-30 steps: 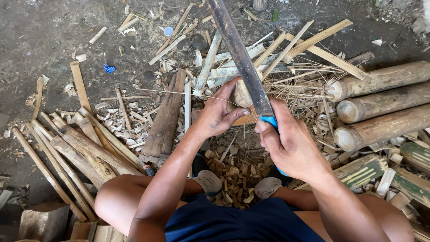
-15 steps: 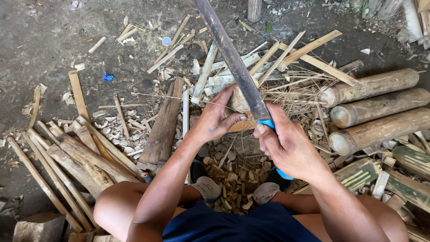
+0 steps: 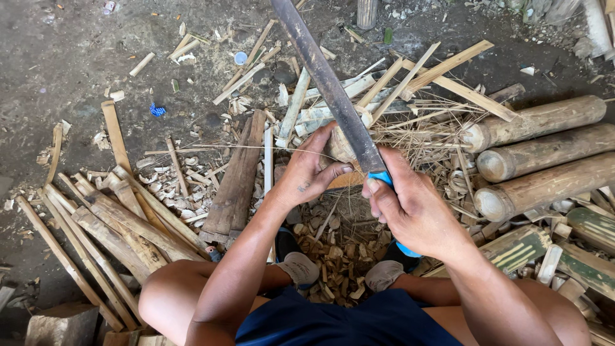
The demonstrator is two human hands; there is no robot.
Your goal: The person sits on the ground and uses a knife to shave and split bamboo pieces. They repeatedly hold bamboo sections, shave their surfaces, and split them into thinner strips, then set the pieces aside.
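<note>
Head view: right hand (image 3: 416, 214) fingers clamped the machete (image 3: 330, 86) (blade toward twelve o'clock); left hand (image 3: 311, 170) fingers gripped a bamboo piece (image 3: 339, 146).

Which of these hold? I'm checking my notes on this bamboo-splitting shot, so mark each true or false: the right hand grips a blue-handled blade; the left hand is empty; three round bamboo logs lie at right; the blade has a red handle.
1. The right hand grips the blue-handled blade: true.
2. The left hand is empty: false, it holds a bamboo piece.
3. Three round bamboo logs lie at right: true.
4. Red handle: false, blue.
</note>
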